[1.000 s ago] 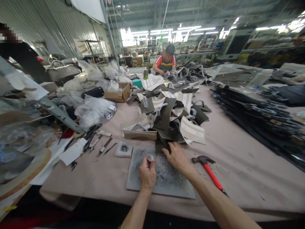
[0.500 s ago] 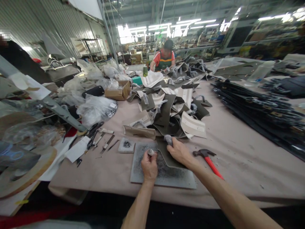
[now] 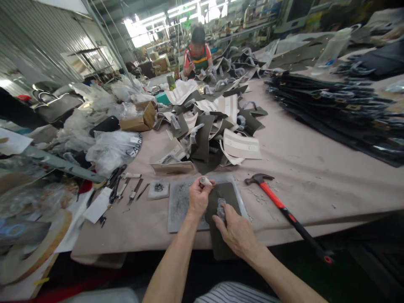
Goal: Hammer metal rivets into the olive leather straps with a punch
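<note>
My left hand (image 3: 198,204) is closed around a short, pale, cylindrical tool (image 3: 205,182), its round end facing up; its kind I cannot make out. It is over a grey slab (image 3: 179,212) scattered with dark marks. My right hand (image 3: 238,233) grips the plastic-wrapped handle (image 3: 221,208) of a dark grey-green bag panel (image 3: 227,191). The panel lies across the slab's right part, and its near end reaches over the table edge. A claw hammer (image 3: 274,195) with a red and black handle rests right of the slab.
A small pale block with dark metal bits (image 3: 158,187) sits left of the slab. Hand tools (image 3: 134,191) lie further left. Panels with wrapped handles (image 3: 202,134) are heaped behind. Black bag pieces (image 3: 331,109) are stacked at right. A co-worker (image 3: 198,54) sits across the table.
The panel has come toward me and turned, now lying along the slab's right side. My right hand has moved nearer with its handle. My left hand still holds the tool. The view has shifted.
</note>
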Available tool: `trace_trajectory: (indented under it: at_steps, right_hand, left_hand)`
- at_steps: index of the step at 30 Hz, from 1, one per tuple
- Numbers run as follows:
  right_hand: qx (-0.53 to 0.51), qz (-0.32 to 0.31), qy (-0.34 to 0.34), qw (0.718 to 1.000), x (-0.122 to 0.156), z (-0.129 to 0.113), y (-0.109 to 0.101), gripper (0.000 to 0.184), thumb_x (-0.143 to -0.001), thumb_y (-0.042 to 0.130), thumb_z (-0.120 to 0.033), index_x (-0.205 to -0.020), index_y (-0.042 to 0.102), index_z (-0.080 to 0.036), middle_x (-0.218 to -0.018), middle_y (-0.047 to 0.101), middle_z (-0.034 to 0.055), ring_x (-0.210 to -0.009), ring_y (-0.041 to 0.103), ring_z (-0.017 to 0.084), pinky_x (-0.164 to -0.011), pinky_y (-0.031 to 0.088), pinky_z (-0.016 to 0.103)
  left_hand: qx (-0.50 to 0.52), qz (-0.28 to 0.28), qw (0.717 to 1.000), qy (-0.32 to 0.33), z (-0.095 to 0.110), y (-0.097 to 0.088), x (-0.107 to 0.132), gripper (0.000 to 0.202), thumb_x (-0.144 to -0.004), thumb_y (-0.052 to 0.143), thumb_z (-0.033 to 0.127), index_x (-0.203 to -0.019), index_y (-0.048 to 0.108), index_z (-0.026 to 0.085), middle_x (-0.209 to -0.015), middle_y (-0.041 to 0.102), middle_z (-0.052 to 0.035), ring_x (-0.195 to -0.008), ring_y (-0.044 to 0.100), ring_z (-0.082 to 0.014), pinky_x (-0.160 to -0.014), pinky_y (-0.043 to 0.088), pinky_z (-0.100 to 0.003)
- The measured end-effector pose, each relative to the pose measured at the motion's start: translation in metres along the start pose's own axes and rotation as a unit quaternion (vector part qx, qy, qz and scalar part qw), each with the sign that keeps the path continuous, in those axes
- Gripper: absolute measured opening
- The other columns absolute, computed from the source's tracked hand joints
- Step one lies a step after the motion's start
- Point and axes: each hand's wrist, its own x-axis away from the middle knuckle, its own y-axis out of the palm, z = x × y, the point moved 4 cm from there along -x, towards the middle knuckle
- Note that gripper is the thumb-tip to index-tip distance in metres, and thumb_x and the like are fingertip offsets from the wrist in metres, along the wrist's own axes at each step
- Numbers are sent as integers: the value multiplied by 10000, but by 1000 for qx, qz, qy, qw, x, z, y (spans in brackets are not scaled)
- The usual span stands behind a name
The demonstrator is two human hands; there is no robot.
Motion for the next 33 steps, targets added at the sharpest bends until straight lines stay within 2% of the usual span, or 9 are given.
trace_trajectory:
  at_steps: [3, 7, 15, 23, 27, 28, 30, 33]
  right_hand:
    - [3, -13, 12, 1000, -2, 2, -1, 253, -1014, 445, -396, -1064, 544, -168, -948, 685, 95, -822, 703, 260, -656, 442, 325]
    - [-3, -16, 13, 1000, -1, 7, 2, 210, -1013, 456, -380, -994, 517, -179, -907, 688, 90, -784, 692, 248, -633, 378, 312]
    - [-41, -3, 4, 999, -1, 10, 1, 188, -1002, 472, -363, -1033, 508, -181, -894, 694, 90, -805, 692, 260, -656, 380, 318]
    - [-100, -16, 21, 995, 0, 12, 0, 268, -995, 466, -381, -1144, 525, -166, -1041, 715, 133, -952, 701, 286, -769, 471, 352]
    - [-132, -19, 0, 991, -1, 13, -11, 347, -1005, 438, -401, -1252, 520, -173, -1138, 690, 125, -1006, 681, 258, -837, 498, 361]
    - [-138, -11, -7, 990, -2, 17, -17, 361, -1012, 422, -408, -1277, 517, -182, -1123, 686, 111, -981, 678, 242, -828, 504, 353]
    - [-112, 46, -12, 993, -2, 37, -36, 378, -1019, 403, -431, -1272, 533, -182, -1069, 673, 103, -948, 659, 235, -814, 506, 349]
    - [74, 159, 18, 984, 5, 87, -67, 401, -996, 438, -447, -1204, 562, -127, -1122, 626, 178, -1033, 602, 310, -858, 482, 407]
  left_hand:
    - [8, -34, 999, -19, -14, 11, -1, 317, -795, 751, 402, -970, 615, 174, -904, 762, -70, -861, 733, -218, -852, 581, -357]
    - [-5, -39, 999, -25, -27, 11, 2, 315, -822, 741, 404, -979, 617, 160, -933, 765, -92, -887, 731, -221, -836, 566, -343]
    - [-35, -61, 997, -25, -27, 13, -1, 301, -835, 743, 426, -955, 633, 173, -929, 765, -84, -888, 728, -214, -866, 555, -341]
    - [-63, -108, 991, -42, -24, 13, -9, 165, -851, 683, 281, -951, 625, 163, -901, 767, -77, -866, 728, -203, -846, 561, -321]
    - [-126, -130, 983, -3, -16, 15, -8, 79, -854, 622, 196, -927, 638, 173, -881, 759, -59, -846, 713, -189, -818, 548, -295]
    - [-150, -133, 980, 17, -14, 16, -6, 77, -851, 608, 173, -918, 645, 178, -871, 755, -51, -832, 705, -182, -808, 542, -286]
    - [-191, -125, 972, 56, -13, 19, -2, 102, -839, 593, 138, -904, 656, 187, -859, 747, -36, -813, 691, -173, -787, 529, -271]
    - [-217, -68, 971, 77, -18, 21, 3, 124, -820, 608, 122, -907, 662, 194, -857, 748, -28, -802, 691, -173, -760, 523, -262]
